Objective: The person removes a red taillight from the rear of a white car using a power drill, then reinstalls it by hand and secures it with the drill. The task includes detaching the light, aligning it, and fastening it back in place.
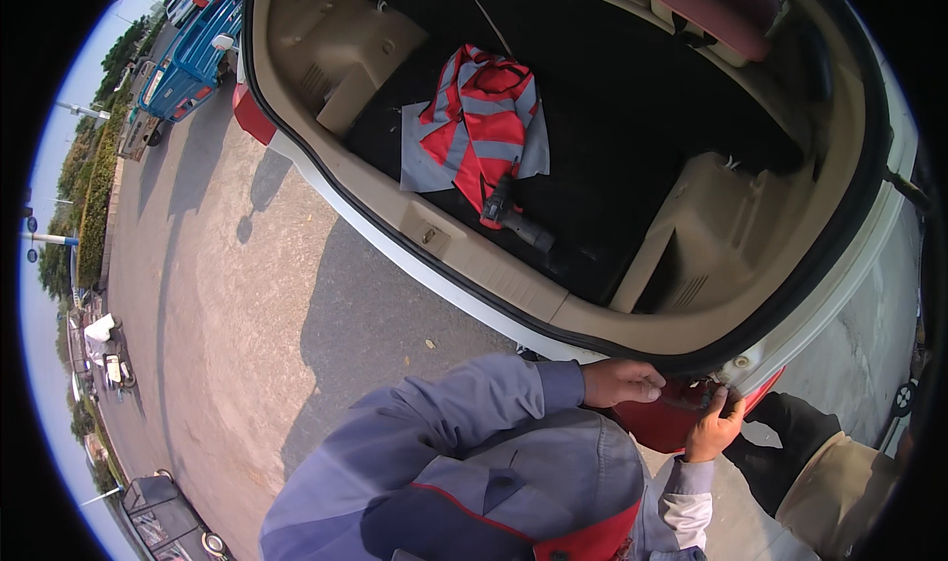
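Note:
A red tail light [660,421] is at the rear corner of a white car, just below the open trunk. My left hand [622,383] is closed beside its upper left part, thumb and fingers pressed together; whatever they pinch is too small to make out. Against the light's dark inner side, my right hand [715,429] grips with thumb and fingertips. Small dark parts show between the two hands. A pale round fitting [739,362] sits on the white body just above my right fingers.
Inside the trunk [509,282], a red and grey reflective vest [484,117] lies with a black cordless drill [518,215]. Someone in black and tan clothing [825,472] is close on my right. A blue cargo vehicle [193,57] and a motorbike [116,370] stand off to the left.

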Available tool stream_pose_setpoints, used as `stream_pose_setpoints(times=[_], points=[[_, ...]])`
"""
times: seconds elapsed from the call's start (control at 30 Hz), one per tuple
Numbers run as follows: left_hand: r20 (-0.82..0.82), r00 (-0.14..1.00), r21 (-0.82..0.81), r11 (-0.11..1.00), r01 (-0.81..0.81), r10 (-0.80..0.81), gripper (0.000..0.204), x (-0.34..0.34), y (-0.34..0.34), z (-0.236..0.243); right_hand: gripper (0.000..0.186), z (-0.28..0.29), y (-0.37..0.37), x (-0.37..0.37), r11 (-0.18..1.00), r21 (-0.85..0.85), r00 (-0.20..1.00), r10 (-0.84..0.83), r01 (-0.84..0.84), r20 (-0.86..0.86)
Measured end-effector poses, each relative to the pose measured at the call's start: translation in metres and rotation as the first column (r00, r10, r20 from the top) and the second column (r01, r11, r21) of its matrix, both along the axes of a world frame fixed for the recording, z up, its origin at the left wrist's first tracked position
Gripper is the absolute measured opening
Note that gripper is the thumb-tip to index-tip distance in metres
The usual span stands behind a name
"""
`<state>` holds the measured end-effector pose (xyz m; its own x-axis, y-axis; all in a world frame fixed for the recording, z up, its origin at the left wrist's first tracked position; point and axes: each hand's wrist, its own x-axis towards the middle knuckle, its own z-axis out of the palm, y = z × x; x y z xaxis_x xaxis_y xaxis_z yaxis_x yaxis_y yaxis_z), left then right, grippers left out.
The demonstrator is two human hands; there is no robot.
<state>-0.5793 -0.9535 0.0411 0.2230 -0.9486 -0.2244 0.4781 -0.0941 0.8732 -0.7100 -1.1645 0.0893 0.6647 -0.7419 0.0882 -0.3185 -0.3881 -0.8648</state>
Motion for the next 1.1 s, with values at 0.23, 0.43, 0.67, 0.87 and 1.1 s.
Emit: stream_pose_setpoints(times=[0.23,0.43,0.67,0.87,1.1], points=[[0.023,0.62,0.405,0.56,-0.723,0.784,0.034,0.011,0.124,-0.056,0.025,0.005,0.003,0.004,0.997,-0.073,0.994,0.025,-0.032,-0.103],[0.207,0.31,0.492,0.175,-0.853,0.928,0.025,0.072,0.237,-0.122,0.03,-0.006,0.006,0.007,0.999,-0.006,0.999,-0.034,0.034,-0.014],[0.635,0.144,0.349,-0.116,-0.93,0.759,0.026,0.258,0.355,-0.226,0.03,-0.021,-0.015,-0.008,0.975,-0.15,0.978,-0.182,0.166,-0.101],[0.933,0.257,0.303,-0.166,-0.938,0.251,0.038,0.419,0.429,-0.286,0.034,-0.022,-0.025,-0.025,0.92,0.143,0.931,-0.365,0.366,-0.033],[0.986,0.158,0.15,-0.148,-0.977,-0.046,0.033,0.529,0.468,-0.331,0.049,-0.015,-0.022,-0.017,0.825,0.018,0.825,-0.565,0.565,0.01]])
